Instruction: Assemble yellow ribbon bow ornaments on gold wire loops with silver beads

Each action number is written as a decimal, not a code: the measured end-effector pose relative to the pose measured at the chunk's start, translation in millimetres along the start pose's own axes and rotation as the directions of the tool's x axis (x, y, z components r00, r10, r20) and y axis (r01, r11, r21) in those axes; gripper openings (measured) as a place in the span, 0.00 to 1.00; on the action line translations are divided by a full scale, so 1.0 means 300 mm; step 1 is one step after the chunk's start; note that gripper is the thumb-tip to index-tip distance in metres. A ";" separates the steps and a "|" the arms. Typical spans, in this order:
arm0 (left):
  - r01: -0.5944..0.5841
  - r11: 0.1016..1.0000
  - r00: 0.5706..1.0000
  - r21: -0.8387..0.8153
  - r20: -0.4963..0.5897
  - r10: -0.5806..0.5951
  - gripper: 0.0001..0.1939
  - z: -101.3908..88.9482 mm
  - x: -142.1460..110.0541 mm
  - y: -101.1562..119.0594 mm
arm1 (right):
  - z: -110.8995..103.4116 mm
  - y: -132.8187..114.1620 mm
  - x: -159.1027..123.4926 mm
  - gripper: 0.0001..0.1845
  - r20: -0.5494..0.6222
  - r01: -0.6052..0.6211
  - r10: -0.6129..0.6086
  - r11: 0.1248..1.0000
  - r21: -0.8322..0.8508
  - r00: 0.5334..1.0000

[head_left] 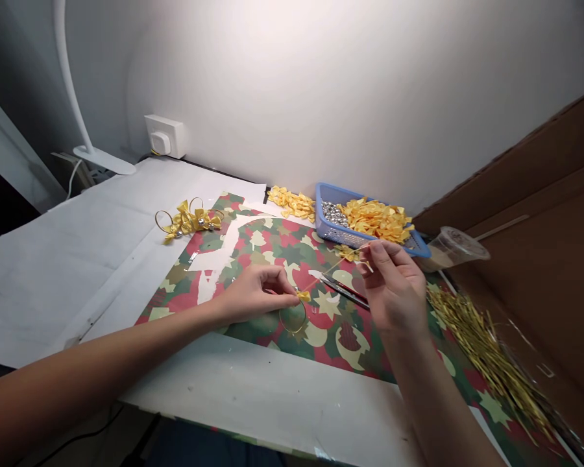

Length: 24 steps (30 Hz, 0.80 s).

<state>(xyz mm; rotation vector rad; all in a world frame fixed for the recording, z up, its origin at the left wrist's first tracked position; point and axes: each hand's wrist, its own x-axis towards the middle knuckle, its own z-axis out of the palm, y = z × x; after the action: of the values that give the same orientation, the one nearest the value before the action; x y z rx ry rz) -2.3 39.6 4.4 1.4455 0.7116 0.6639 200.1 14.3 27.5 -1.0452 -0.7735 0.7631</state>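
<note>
My left hand [257,292] is closed in a pinch on a small yellow bow [303,296], from which a thin gold loop [292,319] hangs down onto the patterned paper. My right hand [394,285] is closed too, its fingertips pinching the far end of a thin gold cord [331,266] that runs taut from the bow up to the right. Both hands hover just above the red, green and cream paper [272,250] near the middle of the table.
A blue basket [327,228] with yellow bows and silver bells stands behind my right hand. Loose yellow bows [292,202] lie left of it, finished bows [189,220] farther left. Red-handled tools [345,290], a plastic cup [450,246], gold strands [481,350], a lamp base [104,159].
</note>
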 end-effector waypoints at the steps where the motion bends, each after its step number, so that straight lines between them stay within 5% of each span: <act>1: 0.005 1.000 1.000 0.000 0.002 -0.005 0.09 0.000 0.000 0.000 | -0.003 0.001 0.004 0.18 -0.008 0.017 -0.017 1.000 0.005 1.000; 11: 0.038 0.999 0.999 0.000 0.023 -0.038 0.08 0.001 0.000 0.000 | -0.015 0.008 0.011 0.18 0.008 0.016 -0.016 1.000 -0.008 1.000; 18: 0.153 0.964 0.986 -0.217 -0.035 -0.164 0.10 -0.004 0.009 0.015 | 0.010 0.045 -0.014 0.21 0.165 -0.123 0.193 0.925 -0.360 0.967; 20: 0.195 0.934 0.974 -0.300 -0.054 -0.221 0.11 -0.007 0.011 0.018 | 0.025 0.049 -0.038 0.20 0.162 -0.054 0.132 0.908 -0.416 0.978; 22: 0.211 0.892 0.964 -0.399 -0.065 -0.257 0.11 -0.012 0.011 0.019 | 0.039 0.047 -0.072 0.15 0.157 0.152 -0.085 0.858 -0.490 0.984; 24: 0.202 0.843 0.958 -0.498 -0.077 -0.275 0.10 -0.016 0.010 0.019 | 0.052 0.046 -0.111 0.07 0.210 0.341 -0.269 0.765 -0.546 0.940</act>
<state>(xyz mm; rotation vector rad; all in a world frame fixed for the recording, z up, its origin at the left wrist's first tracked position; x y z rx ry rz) -4.0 45.2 10.1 0.8314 0.7583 0.6970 167.6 -2.4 13.4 -1.3743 -1.2987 0.3007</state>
